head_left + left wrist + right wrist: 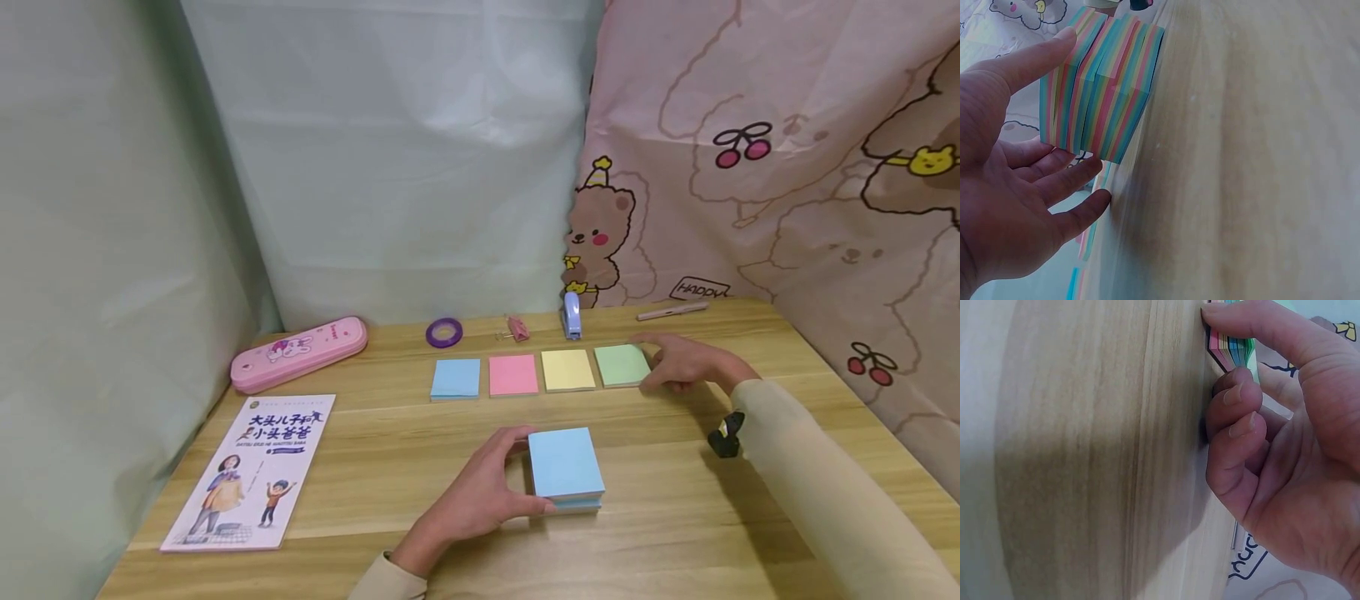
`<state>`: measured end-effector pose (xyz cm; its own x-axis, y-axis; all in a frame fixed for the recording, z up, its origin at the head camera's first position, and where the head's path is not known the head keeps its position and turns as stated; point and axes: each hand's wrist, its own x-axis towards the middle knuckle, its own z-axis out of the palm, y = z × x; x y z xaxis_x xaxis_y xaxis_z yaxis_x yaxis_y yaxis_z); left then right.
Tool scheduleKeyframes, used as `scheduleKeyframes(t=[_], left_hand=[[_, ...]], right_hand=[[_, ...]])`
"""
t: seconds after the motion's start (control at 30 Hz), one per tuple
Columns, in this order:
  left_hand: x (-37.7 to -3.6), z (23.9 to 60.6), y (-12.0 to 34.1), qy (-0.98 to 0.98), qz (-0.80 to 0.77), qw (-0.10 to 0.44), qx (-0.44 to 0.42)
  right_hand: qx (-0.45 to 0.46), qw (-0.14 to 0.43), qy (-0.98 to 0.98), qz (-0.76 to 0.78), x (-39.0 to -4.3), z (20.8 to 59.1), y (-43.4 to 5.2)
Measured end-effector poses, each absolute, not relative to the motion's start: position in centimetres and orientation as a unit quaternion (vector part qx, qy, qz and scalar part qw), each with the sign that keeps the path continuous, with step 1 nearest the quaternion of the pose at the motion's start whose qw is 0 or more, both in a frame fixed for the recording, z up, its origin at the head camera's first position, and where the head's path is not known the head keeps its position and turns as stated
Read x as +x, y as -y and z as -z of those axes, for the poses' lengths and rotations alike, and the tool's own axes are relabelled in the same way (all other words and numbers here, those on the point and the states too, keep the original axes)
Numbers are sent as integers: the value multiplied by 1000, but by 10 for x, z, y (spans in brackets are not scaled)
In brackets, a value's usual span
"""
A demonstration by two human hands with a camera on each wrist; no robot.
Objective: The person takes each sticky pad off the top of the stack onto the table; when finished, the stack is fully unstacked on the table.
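Observation:
Four small sticky note pads would be too plain a count, so several lie in a row: a blue pad (455,378), a pink pad (513,375), a yellow pad (568,369) and a green pad (619,366). At the row's right end my right hand (686,363) pinches the green pad between thumb and index finger, its other fingers curled under. Nearer the front, my left hand (486,490) holds a blue-topped stack of sticky notes (567,461) by its left side. Striped coloured edges of that stack (1100,87) show in the left wrist view.
Behind the row lie purple tape (444,332), a pink binder clip (517,328), a lilac stapler (572,317) and a pen (672,311). A pink pencil case (300,354) and a booklet (251,475) lie at the left. Curtains stand behind the table.

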<state>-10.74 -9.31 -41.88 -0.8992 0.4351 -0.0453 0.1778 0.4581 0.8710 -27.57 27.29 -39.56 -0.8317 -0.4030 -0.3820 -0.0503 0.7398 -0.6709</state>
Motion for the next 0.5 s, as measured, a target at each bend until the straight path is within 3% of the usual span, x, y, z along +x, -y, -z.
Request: scheduleKeyframes(t=[0.5], left_hand=[[-107, 418, 93, -841, -490, 136, 184]], right_hand=[[-125, 264, -895, 336, -274, 394, -272]])
